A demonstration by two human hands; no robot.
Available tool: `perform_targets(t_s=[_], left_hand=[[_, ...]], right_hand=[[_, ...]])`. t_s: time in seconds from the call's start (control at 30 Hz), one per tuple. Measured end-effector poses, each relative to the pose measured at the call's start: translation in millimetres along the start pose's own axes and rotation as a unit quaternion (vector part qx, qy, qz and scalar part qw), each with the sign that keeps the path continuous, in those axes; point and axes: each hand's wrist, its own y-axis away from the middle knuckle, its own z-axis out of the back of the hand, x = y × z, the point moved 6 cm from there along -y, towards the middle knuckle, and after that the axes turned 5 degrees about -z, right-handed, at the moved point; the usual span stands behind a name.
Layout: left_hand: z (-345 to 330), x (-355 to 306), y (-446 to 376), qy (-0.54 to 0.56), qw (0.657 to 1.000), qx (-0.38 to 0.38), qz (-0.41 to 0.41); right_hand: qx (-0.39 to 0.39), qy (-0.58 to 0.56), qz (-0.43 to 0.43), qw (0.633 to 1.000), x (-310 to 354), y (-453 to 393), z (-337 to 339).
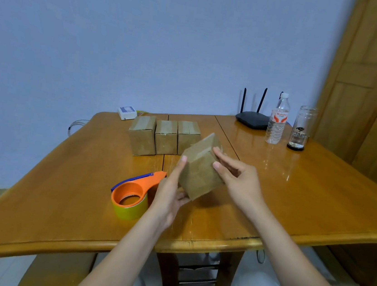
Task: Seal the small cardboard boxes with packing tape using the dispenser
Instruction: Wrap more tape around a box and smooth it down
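— Holding anything, were the hands?

— Both had hold of one small cardboard box (200, 168), lifted clear of the bench (58, 186) and tipped so one corner pointed down. The left hand (172, 193) cradled it from below and from its left side, one finger lying straight up along the left face, the rest curled under the bottom edge. The right hand (238, 177) gripped the right side, thumb on the front face and a finger pressed on the tilted top.

— And the dispenser?

— The tape dispenser (132, 194) lay on the bench just left of the left hand, apart from it. Orange body, a blue strip along its far edge, a yellowish roll of tape (130, 210) seated in it, the nose pointing away toward the held box.

— What lay beyond that?

— Three more boxes (164, 136) stood upright in a row farther back, side by side and touching or nearly so, each with a strip of tape across its top. The held box overlapped the rightmost one from this view; whether they touched, I couldn't tell.

— And at the far edge?

— A small white device (127, 112) behind the row on the left. Off to the right, a black router (252, 119) with upright antennas, a clear water bottle (277, 120) just beside it, then a glass jar (301, 128). A wooden cabinet (375, 82) stood at the right against the pale blue wall (100, 37).
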Motion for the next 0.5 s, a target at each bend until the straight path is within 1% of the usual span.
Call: perform_targets(t_s=[0.07,0.17,0.27,0.33,0.4,0.43,0.5], left_hand=[[0.6,10.0,1.1,0.043,0.998,-0.003,0.039],[-2.8,23.5,3.0,0.116,0.989,-0.007,0.091],[-4.3,29.6,3.2,0.138,0.986,-0.013,0.091],[-4.1,26.3,0.3,0.100,0.994,-0.003,0.047],[-3.3,18.4,-1.0,0.016,0.999,0.024,-0.015],[-3.4,14.4,0.0,-0.030,0.998,0.045,-0.043],[-7.2,9.0,2.2,-0.130,0.982,0.099,-0.094]], right_hand=[[0.021,0.036,0.002,0.999,0.9,-1.6,-3.8],[0.053,0.050,0.003,0.997,1.5,-2.4,-6.7],[0.045,0.046,-0.013,0.998,2.3,0.3,-7.0],[0.012,0.045,-0.050,0.998,3.3,1.6,-3.4],[-0.019,0.003,-0.136,0.991,-2.4,-3.3,3.2],[-0.028,-0.014,-0.161,0.986,-4.9,-7.6,7.1],[-0.023,0.000,-0.147,0.989,-4.6,-18.6,15.6]])
